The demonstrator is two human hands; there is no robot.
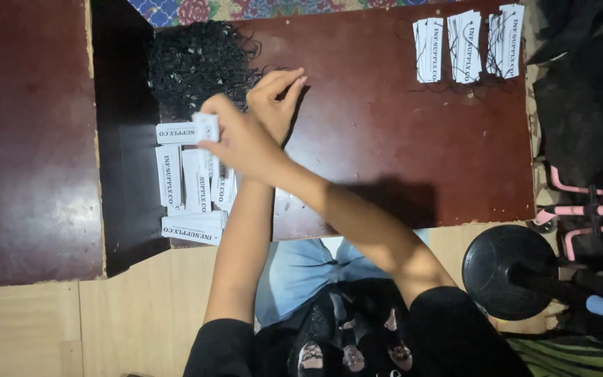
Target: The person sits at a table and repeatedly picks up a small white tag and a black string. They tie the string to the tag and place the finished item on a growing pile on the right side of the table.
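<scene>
Head view: arms crossed over the dark red table (385, 153).
Right hand (242, 139): pinches a small white paper tag (206, 126), long side pointing away.
Left hand (277, 98): fingertips pinched together beside the black string pile (200, 66).
Loose tags (190, 185): white strips just under the hands.
Tag stacks (467, 45): three, well apart.

— How do the arms lie?
— Crossed at the wrists, both forearms bare. The right hand (242, 139) sits in front, fingers pinched shut.
— And the other?
— The left hand (277, 98) lies behind the right wrist, its fingertips (294, 75) pressed together.
</scene>
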